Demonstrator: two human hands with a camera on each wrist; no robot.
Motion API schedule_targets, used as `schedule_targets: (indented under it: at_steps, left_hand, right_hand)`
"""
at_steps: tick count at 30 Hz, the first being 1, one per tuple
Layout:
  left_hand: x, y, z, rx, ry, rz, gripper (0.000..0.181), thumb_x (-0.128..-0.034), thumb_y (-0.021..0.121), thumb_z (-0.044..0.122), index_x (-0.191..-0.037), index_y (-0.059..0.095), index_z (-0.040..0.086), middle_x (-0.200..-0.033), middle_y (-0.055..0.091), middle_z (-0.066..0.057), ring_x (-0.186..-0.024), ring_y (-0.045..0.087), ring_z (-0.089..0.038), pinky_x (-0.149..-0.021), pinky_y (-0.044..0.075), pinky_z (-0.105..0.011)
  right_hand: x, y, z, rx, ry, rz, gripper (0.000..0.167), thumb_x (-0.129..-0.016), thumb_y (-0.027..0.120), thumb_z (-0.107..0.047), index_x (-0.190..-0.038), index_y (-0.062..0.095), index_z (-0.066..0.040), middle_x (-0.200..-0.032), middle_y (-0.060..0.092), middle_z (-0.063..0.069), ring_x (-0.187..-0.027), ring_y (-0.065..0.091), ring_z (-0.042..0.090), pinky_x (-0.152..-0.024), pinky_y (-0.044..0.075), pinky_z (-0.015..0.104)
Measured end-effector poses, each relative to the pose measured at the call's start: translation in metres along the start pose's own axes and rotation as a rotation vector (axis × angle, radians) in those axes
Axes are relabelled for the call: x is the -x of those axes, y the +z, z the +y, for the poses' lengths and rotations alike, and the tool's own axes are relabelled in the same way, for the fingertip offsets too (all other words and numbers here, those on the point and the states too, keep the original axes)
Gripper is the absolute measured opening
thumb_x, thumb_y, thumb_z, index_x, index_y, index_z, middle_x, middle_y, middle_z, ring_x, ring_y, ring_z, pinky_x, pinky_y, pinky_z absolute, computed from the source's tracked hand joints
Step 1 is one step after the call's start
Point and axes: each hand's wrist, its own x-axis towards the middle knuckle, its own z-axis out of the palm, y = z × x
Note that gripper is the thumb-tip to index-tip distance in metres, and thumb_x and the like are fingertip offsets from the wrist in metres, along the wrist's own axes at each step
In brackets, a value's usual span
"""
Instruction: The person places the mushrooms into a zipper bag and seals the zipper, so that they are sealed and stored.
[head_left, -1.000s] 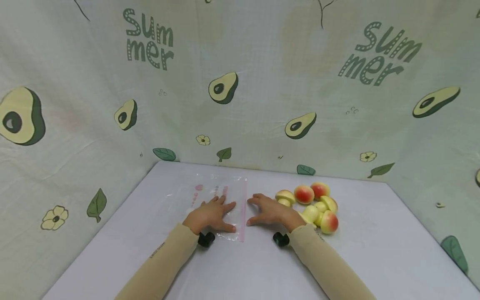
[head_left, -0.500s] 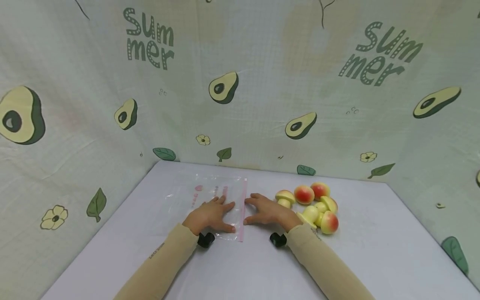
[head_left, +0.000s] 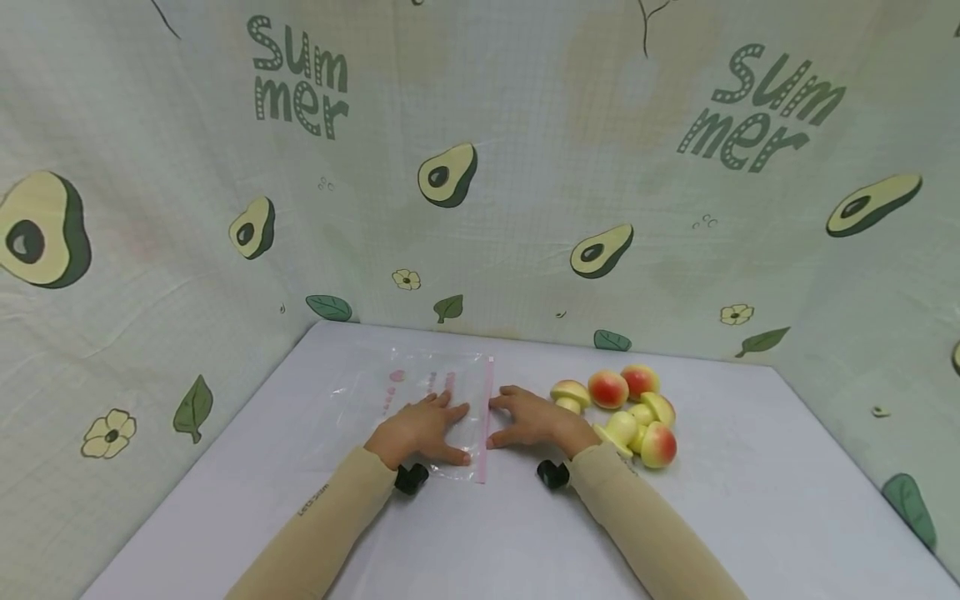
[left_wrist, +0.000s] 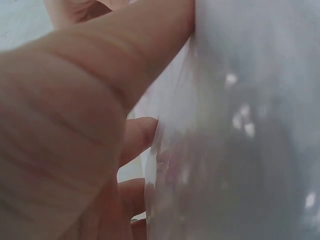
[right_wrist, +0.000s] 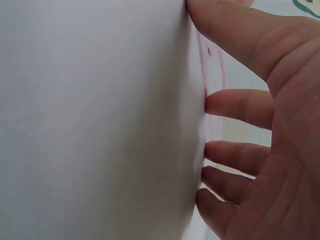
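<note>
A clear plastic bag (head_left: 467,433) with a pink strip along its right edge and pink print lies flat on the table. The left hand (head_left: 420,429) rests on it with fingers spread; in the left wrist view that hand (left_wrist: 75,115) touches the clear film (left_wrist: 240,150). At the pink edge, the fingertips of the right hand (head_left: 536,421) touch down, thumb apart from the other fingers. From the right wrist view, the right hand (right_wrist: 280,120) has its fingertips on the white surface beside the pink strip (right_wrist: 204,55). Neither hand pinches anything.
Several yellow and red mushroom-shaped pieces (head_left: 659,444) lie clustered just right of the right hand. A printed cloth (head_left: 525,208) stands behind and beside the white table (head_left: 750,500). A black device (head_left: 553,475) sits under the right wrist.
The right hand has moved slightly left, up to the bag's pink edge. The left hand stays nearly where it was on the bag.
</note>
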Motion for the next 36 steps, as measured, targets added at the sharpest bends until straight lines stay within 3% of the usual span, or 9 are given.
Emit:
schedule_targets:
  at_steps: [10,20,36]
  left_hand:
    - [0.001,0.001,-0.007,-0.070,0.031,0.024,0.091,-0.0736,0.065,0.069,-0.147,0.039,0.024,-0.155,0.025,-0.011,-0.140,0.026,-0.035,-0.100,0.038,-0.053]
    - [0.006,0.000,-0.011,-0.044,0.030,0.036,0.090,-0.0737,0.067,0.067,-0.147,0.040,0.023,-0.155,0.026,-0.011,-0.141,0.023,-0.033,-0.102,0.036,-0.053]
    - [0.005,0.003,-0.010,-0.049,0.026,0.045,0.088,-0.0743,0.067,0.066,-0.147,0.040,0.023,-0.154,0.027,-0.011,-0.141,0.024,-0.034,-0.104,0.033,-0.054]
  right_hand:
    - [-0.002,-0.002,-0.001,0.038,-0.004,0.004,0.075,-0.079,0.066,-0.061,-0.137,0.053,-0.016,-0.148,0.036,0.015,-0.134,0.037,0.031,-0.107,0.032,0.048]
    - [-0.005,0.000,-0.003,0.078,-0.076,0.106,0.059,-0.084,0.068,-0.051,-0.127,0.062,-0.010,-0.134,0.053,0.016,-0.126,0.047,0.032,-0.104,0.037,0.046]
    - [-0.016,0.000,0.000,0.073,0.007,0.110,0.064,-0.078,0.073,-0.053,-0.127,0.061,-0.013,-0.133,0.053,0.013,-0.123,0.049,0.028,-0.101,0.040,0.045]
